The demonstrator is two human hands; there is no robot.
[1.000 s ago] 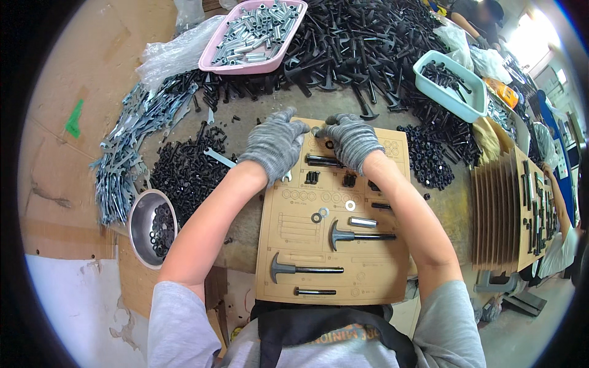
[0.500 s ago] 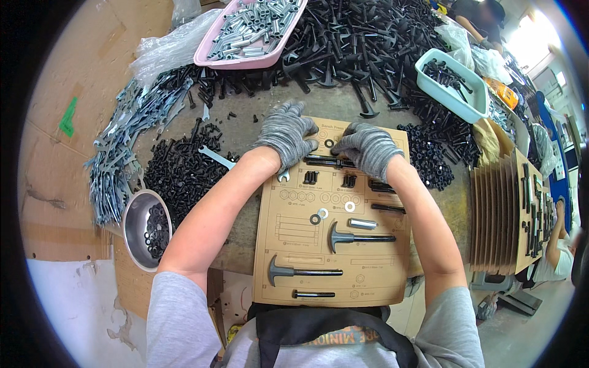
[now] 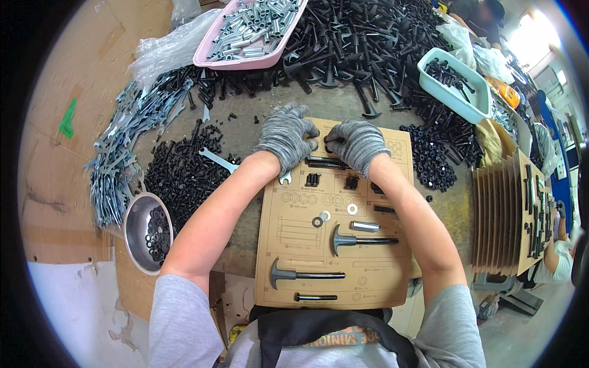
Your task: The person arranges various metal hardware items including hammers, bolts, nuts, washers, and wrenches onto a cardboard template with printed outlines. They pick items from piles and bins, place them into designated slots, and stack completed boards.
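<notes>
A brown cardboard board (image 3: 307, 245) with printed outlines lies before me, and both grey-gloved hands are at its far end. My left hand (image 3: 286, 138) rests with curled fingers at the far left corner; anything inside them is hidden. My right hand (image 3: 359, 146) is closed, fingertips pinched over a small dark piece I cannot make out. Dark bolts (image 3: 325, 162) lie just below the hands, beside an open-ended wrench (image 3: 285, 178). Nearer me are short black screws (image 3: 313, 180), washers (image 3: 351, 209), a silver tube (image 3: 365, 226), two T-shaped black pieces (image 3: 307, 273) and a long bolt (image 3: 316, 297).
Left stand a screw pile (image 3: 178, 165), wrenches (image 3: 116, 147) and a metal bowl (image 3: 147, 230) of dark rings. A pink tray (image 3: 245, 63) of silver tubes, black T-shaped parts (image 3: 362, 37) and a pale blue tray (image 3: 454, 107) lie beyond. Black nuts (image 3: 432, 159) and stacked cardboard boards (image 3: 494, 214) sit right.
My right hand has shifted slightly left and its fingertips now cover the spot where a black ring showed on the board. My left hand stays nearly in place.
</notes>
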